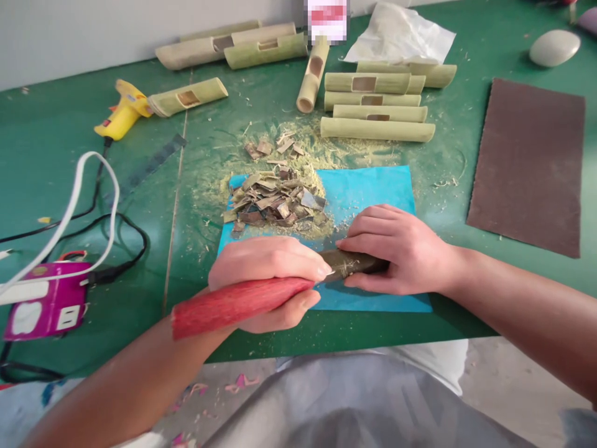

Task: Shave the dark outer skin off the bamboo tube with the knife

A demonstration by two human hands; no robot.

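My left hand (pixel 268 267) is closed around a carving tool with a tapered red wooden handle (pixel 237 305). Its working end is mostly covered by my fingers, right at a dark bamboo tube (pixel 342 264). The fingers and thumb of my right hand (pixel 396 249) clamp that tube from the other side, holding it low over a blue sheet (pixel 373 190). Pale scrape marks show on the tube's dark skin between my hands. A heap of bamboo chips (pixel 275 199) and sawdust lies on the sheet just beyond my left hand.
Several cut bamboo tubes with notches (pixel 373 99) lie at the back of the green table (pixel 205 211). On the left are a yellow glue gun (pixel 122 112), a purple power strip (pixel 49 298) and cables. A brown mat (pixel 527 168) and a white oval object (pixel 555 48) lie right.
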